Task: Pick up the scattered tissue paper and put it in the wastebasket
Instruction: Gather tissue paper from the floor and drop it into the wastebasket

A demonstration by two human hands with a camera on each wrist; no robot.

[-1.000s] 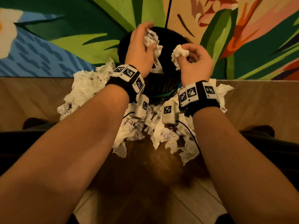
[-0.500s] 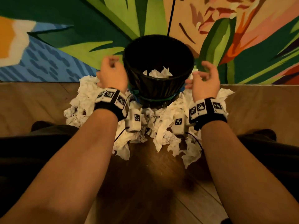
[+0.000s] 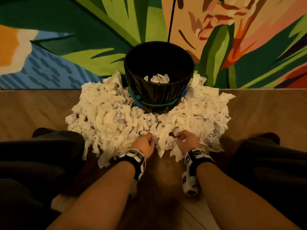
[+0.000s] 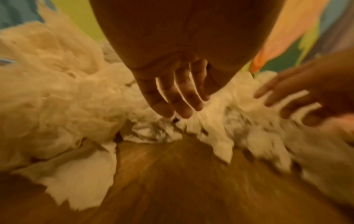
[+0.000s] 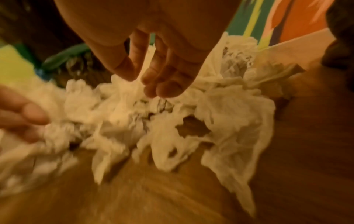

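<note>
A black wastebasket stands against the painted wall with a few crumpled tissues inside. A wide heap of white tissue paper rings its base on the wooden floor. My left hand is at the heap's near edge; in the left wrist view its fingers point down, fairly straight, and touch the tissue. My right hand is just to its right; its thumb and fingers hang close together over the tissue, holding nothing that I can make out.
My dark-trousered legs lie on both sides of the heap. Bare wooden floor shows between my forearms. The colourful wall rises right behind the basket, with a thin black cord running down it.
Both hands held tissue wads over the basket, let them go into it, then came back down towards me to the heap's near edge.
</note>
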